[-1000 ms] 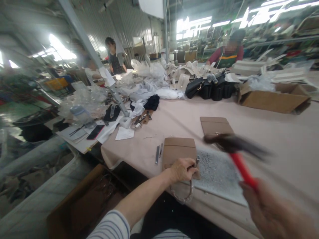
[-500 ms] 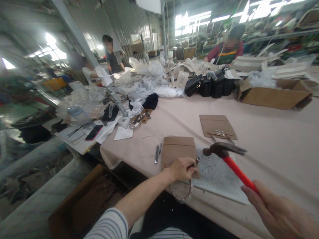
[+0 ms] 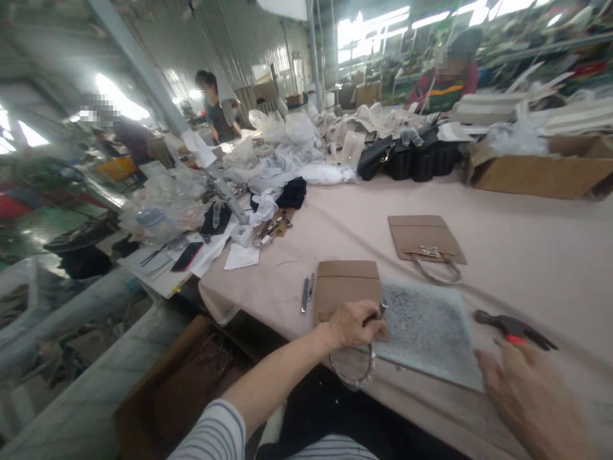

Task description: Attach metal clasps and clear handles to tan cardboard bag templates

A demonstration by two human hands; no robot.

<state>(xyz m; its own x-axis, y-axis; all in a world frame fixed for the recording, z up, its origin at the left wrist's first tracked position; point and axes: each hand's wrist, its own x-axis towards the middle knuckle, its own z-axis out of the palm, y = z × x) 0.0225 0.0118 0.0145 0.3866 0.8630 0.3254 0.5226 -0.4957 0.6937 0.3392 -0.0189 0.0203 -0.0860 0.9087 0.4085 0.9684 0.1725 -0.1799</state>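
Observation:
My left hand point(image 3: 355, 323) is closed on the metal fitting at the near edge of a tan leather bag piece point(image 3: 345, 284), just above its looped handle point(image 3: 353, 370), which hangs over the table edge. Right beside it lies a grey speckled stone slab point(image 3: 426, 329). My right hand point(image 3: 531, 399) is wrapped around the red shaft of a hammer point(image 3: 514, 326). The hammer's dark head rests low on the table, just right of the slab.
A second tan bag piece point(image 3: 424, 236) with a handle lies farther back on the pink table point(image 3: 527, 255). Two metal tools point(image 3: 306, 294) lie left of my bag piece. Black bags point(image 3: 412, 160), a cardboard box point(image 3: 536, 169) and white wrapping crowd the far side, where other people work.
The hammer, raised and swinging a second ago, has come down to the right of the slab. My left hand has kept its grip on the fitting.

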